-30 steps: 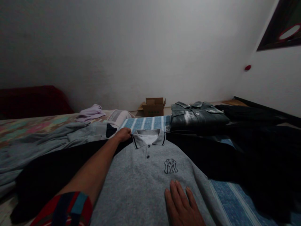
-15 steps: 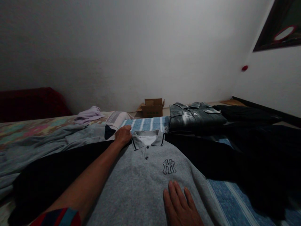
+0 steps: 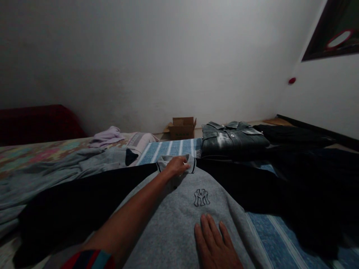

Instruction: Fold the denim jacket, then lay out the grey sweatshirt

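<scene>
A grey long-sleeved polo shirt with black sleeves lies spread face up, its collar at the far end and a dark logo on the chest. My left hand reaches across to the collar, its fingers closed on the collar's right-hand flap. The hand and forearm cover part of the collar and the buttons. Flat on the shirt front below the logo rests my right hand, fingers stretched out and a little apart.
A blue striped cloth lies under the shirt. Beyond are a folded dark jacket and an open cardboard box. Grey clothing and a lilac cloth lie left; dark garments lie right.
My left hand has moved right, from the shirt's left shoulder beside the collar onto the collar's right-hand flap. My right hand has stayed in place on the shirt front.
</scene>
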Available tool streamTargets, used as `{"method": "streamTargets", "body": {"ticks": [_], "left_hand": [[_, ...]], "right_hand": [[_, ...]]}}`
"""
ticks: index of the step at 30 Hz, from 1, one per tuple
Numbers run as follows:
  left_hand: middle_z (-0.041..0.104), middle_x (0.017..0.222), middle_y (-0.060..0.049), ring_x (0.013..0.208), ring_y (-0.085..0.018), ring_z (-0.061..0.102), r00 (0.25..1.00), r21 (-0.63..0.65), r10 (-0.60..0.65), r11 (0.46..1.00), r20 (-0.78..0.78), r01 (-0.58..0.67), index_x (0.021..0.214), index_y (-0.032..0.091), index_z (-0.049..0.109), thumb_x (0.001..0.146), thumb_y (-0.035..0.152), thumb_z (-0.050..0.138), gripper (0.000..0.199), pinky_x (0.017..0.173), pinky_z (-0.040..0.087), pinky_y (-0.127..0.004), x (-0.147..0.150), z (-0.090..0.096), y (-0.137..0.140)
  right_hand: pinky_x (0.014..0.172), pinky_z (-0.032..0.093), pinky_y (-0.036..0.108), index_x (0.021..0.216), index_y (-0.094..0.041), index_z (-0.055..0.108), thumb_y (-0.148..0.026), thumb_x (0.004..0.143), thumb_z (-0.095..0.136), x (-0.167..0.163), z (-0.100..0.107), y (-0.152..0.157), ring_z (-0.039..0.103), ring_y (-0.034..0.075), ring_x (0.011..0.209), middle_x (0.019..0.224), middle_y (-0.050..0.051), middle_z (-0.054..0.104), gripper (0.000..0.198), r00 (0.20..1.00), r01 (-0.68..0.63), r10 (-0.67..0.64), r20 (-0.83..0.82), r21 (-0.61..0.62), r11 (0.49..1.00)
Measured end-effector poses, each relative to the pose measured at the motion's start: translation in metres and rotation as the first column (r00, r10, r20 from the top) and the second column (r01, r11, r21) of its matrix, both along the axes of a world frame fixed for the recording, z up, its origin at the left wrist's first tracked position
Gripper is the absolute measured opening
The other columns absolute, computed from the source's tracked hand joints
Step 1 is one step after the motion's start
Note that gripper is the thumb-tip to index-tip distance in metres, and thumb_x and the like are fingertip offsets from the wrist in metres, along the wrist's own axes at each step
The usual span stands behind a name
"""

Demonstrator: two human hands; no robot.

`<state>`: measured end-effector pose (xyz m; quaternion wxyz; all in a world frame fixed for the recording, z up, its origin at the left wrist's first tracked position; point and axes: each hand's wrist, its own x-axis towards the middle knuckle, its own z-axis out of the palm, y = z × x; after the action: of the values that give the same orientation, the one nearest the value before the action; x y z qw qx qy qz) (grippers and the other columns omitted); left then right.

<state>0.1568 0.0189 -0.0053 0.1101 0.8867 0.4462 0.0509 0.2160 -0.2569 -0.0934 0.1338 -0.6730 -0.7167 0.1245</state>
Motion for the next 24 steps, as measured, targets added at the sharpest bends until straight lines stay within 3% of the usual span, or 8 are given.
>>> {"method": "streamTargets", "body": {"ticks": [6,14,17,21,24], "left_hand": [[0.068,0.073,-0.006,0.076,-0.022,0.062,0.998,-0.053,0.024,0.998,-0.063,-0.027,0.068,0.015,0.069,0.063,0.016,0.060,0.010,0.063,0.039,-0.026,0.008,-0.009,0.009],[0.056,0.055,0.000,0.058,-0.016,0.052,0.996,-0.137,0.039,0.989,-0.077,-0.050,0.054,0.017,0.059,0.058,0.012,0.060,0.006,0.052,0.031,-0.025,0.010,0.000,0.013],[0.055,0.055,0.001,0.056,-0.014,0.049,0.997,-0.162,0.047,0.985,-0.063,-0.057,0.053,0.016,0.056,0.058,0.010,0.059,0.009,0.050,0.030,-0.024,0.009,0.003,0.013],[0.056,0.055,0.000,0.055,-0.013,0.051,0.997,-0.173,0.051,0.983,-0.062,-0.061,0.055,0.015,0.057,0.058,0.004,0.055,0.012,0.049,0.031,-0.023,0.007,0.004,0.013],[0.062,0.061,-0.002,0.058,-0.015,0.055,0.996,-0.162,0.053,0.985,-0.070,-0.063,0.064,0.013,0.063,0.059,0.000,0.052,0.018,0.050,0.034,-0.022,0.007,0.003,0.013]], "right_hand": [[0.104,0.027,0.062,0.139,-0.018,0.042,-0.032,0.092,0.038,-0.001,-0.005,0.000,0.026,0.037,0.133,0.145,0.010,0.031,0.048,1.000,0.009,-0.008,-0.029,0.032,0.999],[0.105,0.026,0.062,0.139,-0.014,0.040,-0.036,0.092,0.040,-0.001,-0.001,0.000,0.024,0.038,0.134,0.146,0.013,0.029,0.052,0.997,0.004,-0.003,-0.071,0.016,1.000],[0.106,0.025,0.061,0.139,-0.014,0.040,-0.048,0.090,0.044,0.001,0.004,0.002,0.023,0.039,0.134,0.146,0.015,0.028,0.060,0.995,-0.009,0.010,-0.099,0.006,1.000],[0.106,0.022,0.062,0.139,-0.011,0.040,-0.071,0.078,0.048,0.003,0.015,0.001,0.020,0.041,0.134,0.146,0.019,0.026,0.086,0.990,-0.023,0.018,-0.143,-0.032,0.999],[0.108,0.018,0.060,0.140,-0.010,0.038,-0.076,0.075,0.045,0.003,0.027,-0.002,0.017,0.040,0.136,0.146,0.020,0.023,0.093,0.985,-0.025,0.017,-0.172,-0.047,0.999]]}}
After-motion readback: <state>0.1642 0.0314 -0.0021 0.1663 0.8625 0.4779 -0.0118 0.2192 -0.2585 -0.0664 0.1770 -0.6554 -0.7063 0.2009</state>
